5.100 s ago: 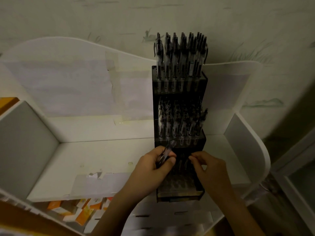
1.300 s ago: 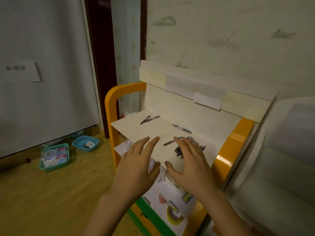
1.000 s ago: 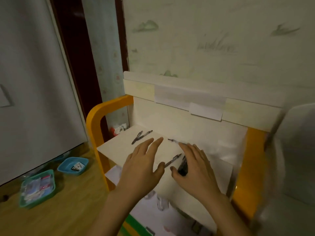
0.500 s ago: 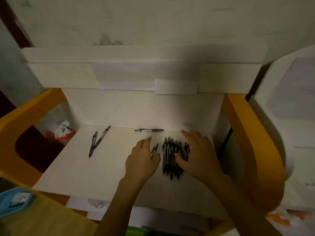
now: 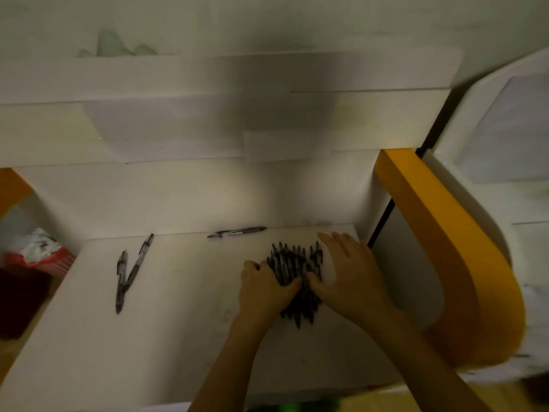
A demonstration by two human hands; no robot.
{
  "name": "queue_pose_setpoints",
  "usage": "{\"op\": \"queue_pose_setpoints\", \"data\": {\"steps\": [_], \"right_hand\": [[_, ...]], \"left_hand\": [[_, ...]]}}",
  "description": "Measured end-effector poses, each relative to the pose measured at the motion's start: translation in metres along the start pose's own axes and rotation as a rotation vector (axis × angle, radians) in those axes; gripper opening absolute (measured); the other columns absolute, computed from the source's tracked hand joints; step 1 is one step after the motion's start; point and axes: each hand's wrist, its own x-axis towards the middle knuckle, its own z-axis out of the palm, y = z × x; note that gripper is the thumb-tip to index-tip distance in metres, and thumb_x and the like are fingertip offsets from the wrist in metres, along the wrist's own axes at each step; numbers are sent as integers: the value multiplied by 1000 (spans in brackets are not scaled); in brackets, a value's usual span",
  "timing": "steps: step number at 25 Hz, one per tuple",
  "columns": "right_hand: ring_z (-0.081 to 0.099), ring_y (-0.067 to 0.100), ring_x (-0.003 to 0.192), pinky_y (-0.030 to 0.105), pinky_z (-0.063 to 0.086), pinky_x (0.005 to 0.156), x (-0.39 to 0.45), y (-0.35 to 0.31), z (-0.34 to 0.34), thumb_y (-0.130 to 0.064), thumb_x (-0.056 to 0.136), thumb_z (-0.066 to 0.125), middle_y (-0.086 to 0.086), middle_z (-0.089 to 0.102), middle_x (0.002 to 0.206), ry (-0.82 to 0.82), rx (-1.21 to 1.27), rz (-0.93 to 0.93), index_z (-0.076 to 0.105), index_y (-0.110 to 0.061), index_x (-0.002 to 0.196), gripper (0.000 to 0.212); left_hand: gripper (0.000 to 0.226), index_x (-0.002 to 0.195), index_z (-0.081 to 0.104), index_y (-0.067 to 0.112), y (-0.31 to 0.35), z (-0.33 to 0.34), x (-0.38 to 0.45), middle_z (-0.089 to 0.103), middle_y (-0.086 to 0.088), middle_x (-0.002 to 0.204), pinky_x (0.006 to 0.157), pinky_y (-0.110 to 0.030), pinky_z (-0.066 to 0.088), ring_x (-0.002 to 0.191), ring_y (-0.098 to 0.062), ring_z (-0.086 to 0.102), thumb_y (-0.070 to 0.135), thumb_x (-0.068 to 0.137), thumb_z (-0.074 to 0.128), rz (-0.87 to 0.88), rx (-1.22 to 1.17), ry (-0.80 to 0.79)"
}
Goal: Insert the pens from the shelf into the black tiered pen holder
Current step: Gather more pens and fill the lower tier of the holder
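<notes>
A pile of several black pens (image 5: 292,261) lies on the white shelf board (image 5: 178,322), right of its middle. My left hand (image 5: 263,289) presses against the pile's left side, fingers curled into the pens and thumb across them. My right hand (image 5: 352,278) lies against the pile's right side with its fingers stretched out flat and its thumb touching the pens. One single pen (image 5: 237,232) rests by the back wall. Two more pens (image 5: 130,272) lie in a V at the left. The black tiered pen holder is out of view.
The shelf has a white back panel (image 5: 208,188) and orange side frames, the right one (image 5: 445,233) close to my right hand. A red and white packet (image 5: 35,254) sits beyond the left edge. Part of a white shelf unit (image 5: 505,129) shows at the right.
My view has moved in closer over the shelf. Both hands have closed in on the pile, the left hand curling its fingers into the pens and squeezing them together.
</notes>
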Motion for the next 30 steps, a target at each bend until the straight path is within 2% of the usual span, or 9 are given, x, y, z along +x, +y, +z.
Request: {"op": "queue_pose_setpoints", "data": {"steps": [4,9,13,17,21,24,27,30], "right_hand": [[24,22,144,49,21,117,4,4,2,-65,78,43,1,35,152,14,-4,-5,26,-29,149,81],[19,20,146,47,14,120,8,6,5,-61,81,50,-1,30,155,-7,5,-4,24,-31,149,79],[15,19,147,47,7,121,16,2,6,-61,82,49,-2,27,156,-33,16,-27,23,-33,149,78],[18,20,146,45,5,121,21,1,3,-59,81,51,-2,31,154,-18,24,-56,27,-32,147,75],[24,22,143,45,8,120,23,-2,-1,-57,81,53,-1,37,150,-4,11,-97,32,-29,146,74],[28,21,141,41,7,118,23,-6,-6,-55,82,53,-2,39,148,4,26,-104,35,-28,144,70],[35,22,137,42,12,117,22,-9,-9,-53,81,53,-1,46,142,30,35,-105,42,-26,140,67],[42,23,131,46,21,115,22,-11,-11,-53,79,54,-1,52,135,63,34,-106,47,-25,135,63]], "left_hand": [[80,123,47,11,12,4,11,39,-12,121,93,-39,50,110,-29,47,65,68,69,-30,-32,-64],[85,128,39,8,19,1,20,43,-16,126,94,-38,49,113,-31,51,52,67,79,-90,-29,-114],[76,126,37,5,24,8,18,44,-15,125,96,-36,45,114,-29,48,51,76,71,-37,55,-23],[69,121,39,4,23,6,20,47,-15,121,91,-36,48,110,-29,52,52,80,67,-73,-63,-16],[46,114,47,4,19,-1,25,54,-13,111,80,-32,51,98,-24,59,35,85,67,-53,-46,-101],[38,107,53,6,16,-3,28,59,-10,102,78,-34,55,89,-22,61,29,81,69,-66,-40,-131],[31,99,49,10,14,-7,25,51,-3,82,70,-31,53,75,-17,56,26,82,69,-82,-41,-121],[23,92,48,14,10,-10,24,46,1,73,64,-28,50,63,-12,48,27,84,65,-75,11,-113]]}}
